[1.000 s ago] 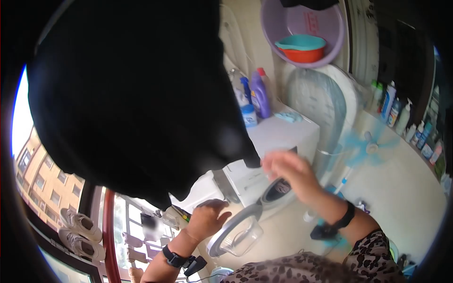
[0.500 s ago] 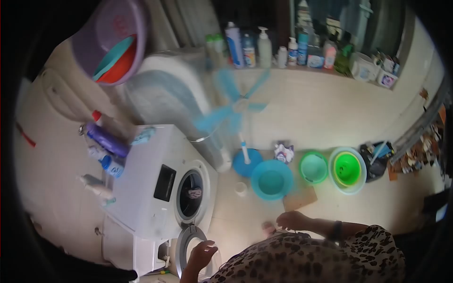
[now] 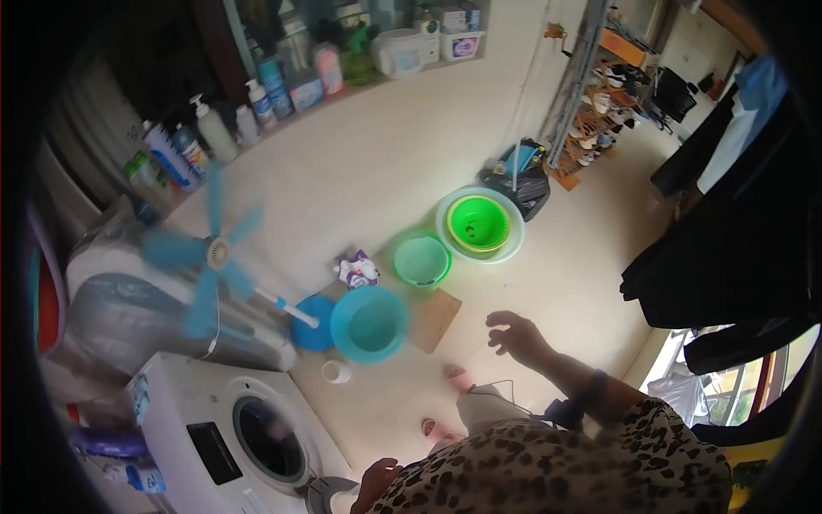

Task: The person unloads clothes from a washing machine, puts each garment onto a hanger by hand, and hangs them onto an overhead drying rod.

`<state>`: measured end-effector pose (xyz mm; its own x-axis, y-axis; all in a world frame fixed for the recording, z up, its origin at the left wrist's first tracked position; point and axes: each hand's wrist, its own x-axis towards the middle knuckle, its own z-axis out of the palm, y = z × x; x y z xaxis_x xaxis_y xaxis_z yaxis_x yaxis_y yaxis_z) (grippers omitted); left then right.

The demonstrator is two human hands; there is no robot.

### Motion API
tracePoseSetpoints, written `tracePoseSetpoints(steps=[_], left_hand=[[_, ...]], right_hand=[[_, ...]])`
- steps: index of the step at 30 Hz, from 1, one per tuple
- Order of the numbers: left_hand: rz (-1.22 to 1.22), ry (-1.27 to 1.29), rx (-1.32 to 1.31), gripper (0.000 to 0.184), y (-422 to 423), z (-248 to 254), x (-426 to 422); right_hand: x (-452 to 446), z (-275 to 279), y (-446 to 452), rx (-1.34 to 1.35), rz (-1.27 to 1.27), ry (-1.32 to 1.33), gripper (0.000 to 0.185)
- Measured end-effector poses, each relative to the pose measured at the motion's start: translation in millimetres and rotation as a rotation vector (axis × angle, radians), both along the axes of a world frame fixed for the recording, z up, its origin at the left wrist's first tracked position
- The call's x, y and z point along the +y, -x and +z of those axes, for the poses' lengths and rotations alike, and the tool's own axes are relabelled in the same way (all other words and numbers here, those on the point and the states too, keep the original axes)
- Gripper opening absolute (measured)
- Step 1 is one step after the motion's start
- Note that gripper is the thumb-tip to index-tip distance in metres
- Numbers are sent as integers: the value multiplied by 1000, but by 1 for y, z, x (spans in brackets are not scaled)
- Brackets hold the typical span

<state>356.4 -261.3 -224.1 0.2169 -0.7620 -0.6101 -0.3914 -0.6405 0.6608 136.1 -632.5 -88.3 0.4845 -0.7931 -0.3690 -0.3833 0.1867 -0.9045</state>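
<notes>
My right hand [image 3: 518, 337] reaches out over the floor, holding nothing, its fingers bent and apart. Low in the view, my left hand [image 3: 377, 481] hangs loosely curled near the swung-out door [image 3: 330, 495] of the white washing machine [image 3: 197, 428]; nothing shows in its fingers, which are partly hidden. Inside the drum opening [image 3: 270, 437], a blurred pale item is faintly visible. Ahead of my right hand are a brown board [image 3: 437, 319], a blue basin [image 3: 370, 325] and a green-rimmed bucket [image 3: 422, 260].
A blue-bladed fan [image 3: 218, 253] stands beside the machine. A bright green basket [image 3: 479, 223] rests in a pale basin [image 3: 516, 244], near a black bag [image 3: 527, 188]. Dark clothes [image 3: 711, 231] hang at right. Bottles line the ledge [image 3: 291, 120]. A white cup [image 3: 336, 372] is on the floor.
My view has swung right, so the washing machine and fan sit further left, and hanging clothes have come into view. My right hand has moved from my waist out over the floor.
</notes>
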Motion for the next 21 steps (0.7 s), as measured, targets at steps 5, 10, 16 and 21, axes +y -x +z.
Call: tracePoseSetpoints(steps=[5,10,16,21], left_hand=[[-82,4,-79,27,-12,-36,-34],[29,-230,104,29,13,-13,-157],[-241,-62,66,32,74,14,-374],[-410,63,75,34,142,47,-520]], right_hand=[[-56,41,42,-130,-326,223,39],[-138,71,120,-205,-598,282,43],[-246,71,224,-248,-869,330,46],[-319,67,301,-293,-966,389,50]])
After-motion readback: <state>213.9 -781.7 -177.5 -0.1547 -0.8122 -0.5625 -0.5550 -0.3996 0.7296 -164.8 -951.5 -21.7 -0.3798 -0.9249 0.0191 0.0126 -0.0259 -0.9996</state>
